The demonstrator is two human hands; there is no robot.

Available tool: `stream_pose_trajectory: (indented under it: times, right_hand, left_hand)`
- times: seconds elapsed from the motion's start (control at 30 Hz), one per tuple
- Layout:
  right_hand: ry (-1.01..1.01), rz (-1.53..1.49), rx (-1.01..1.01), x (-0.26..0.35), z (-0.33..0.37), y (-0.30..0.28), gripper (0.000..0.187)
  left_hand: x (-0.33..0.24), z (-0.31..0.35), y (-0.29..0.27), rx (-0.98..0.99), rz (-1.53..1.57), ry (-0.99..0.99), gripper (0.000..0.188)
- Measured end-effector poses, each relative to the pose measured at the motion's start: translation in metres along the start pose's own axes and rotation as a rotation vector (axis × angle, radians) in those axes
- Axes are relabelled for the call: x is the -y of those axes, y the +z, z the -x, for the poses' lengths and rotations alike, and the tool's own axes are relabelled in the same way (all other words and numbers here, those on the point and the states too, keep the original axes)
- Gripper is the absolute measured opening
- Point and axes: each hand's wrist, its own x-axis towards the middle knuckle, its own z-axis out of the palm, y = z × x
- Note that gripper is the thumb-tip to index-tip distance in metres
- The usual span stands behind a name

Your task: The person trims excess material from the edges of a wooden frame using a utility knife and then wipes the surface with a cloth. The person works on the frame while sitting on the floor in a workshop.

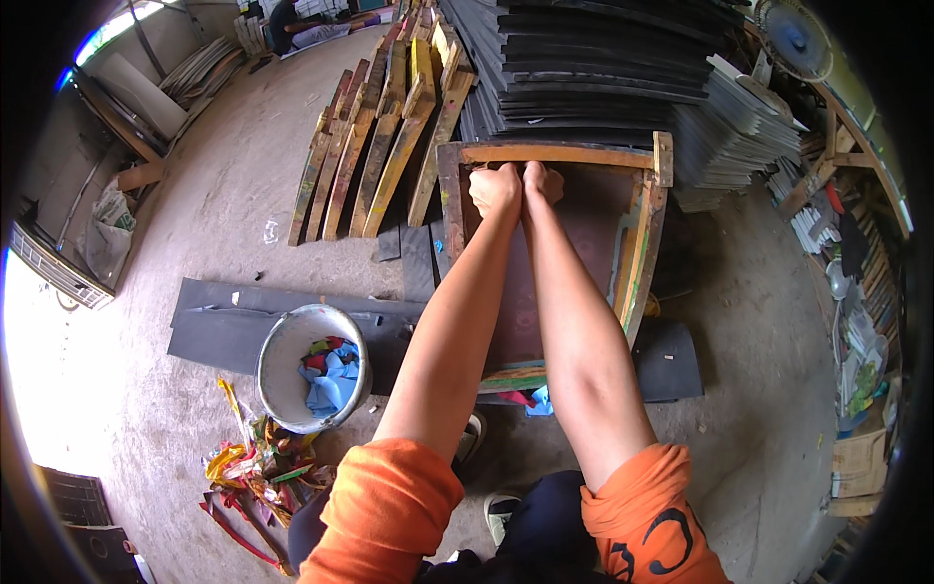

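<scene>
A wooden-framed screen (559,154) with a dark, brownish mesh lies before me, its rim stained with paint. Both my arms reach over it, side by side. At its far end my left hand (496,190) is closed in a fist, knuckles up. My right hand (544,182) is closed too, right beside the left. Whatever the fingers grip is hidden under the hands. Blue and red scraps (538,402) stick out below the frame's near edge.
Left of my arms stands a bucket (267,375) of blue scraps, with a heap of coloured strips (263,457) nearby. Several wooden frames (389,136) lean together farther off. Behind the screen rise stacked black sheets (593,83); grey sheets (735,127) and a fan (796,37) are at right.
</scene>
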Motion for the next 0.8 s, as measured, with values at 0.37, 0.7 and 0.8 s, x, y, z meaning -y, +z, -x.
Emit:
stream_pose_trajectory:
  times: [0.37, 0.7, 0.8]
  right_hand:
    - [-0.207, 0.091, -0.132, -0.014, -0.025, -0.008, 0.035]
    - [-0.242, 0.222, -0.011, -0.009, -0.028, -0.026, 0.052]
    - [-0.384, 0.318, 0.155, -0.007, -0.036, -0.033, 0.052]
  left_hand:
    - [0.008, 0.003, 0.017, 0.091, -0.004, 0.259, 0.037]
    - [0.009, 0.006, 0.016, 0.145, 0.038, 0.345, 0.041]
    - [0.006, 0.004, 0.013, 0.151, 0.059, 0.302, 0.040]
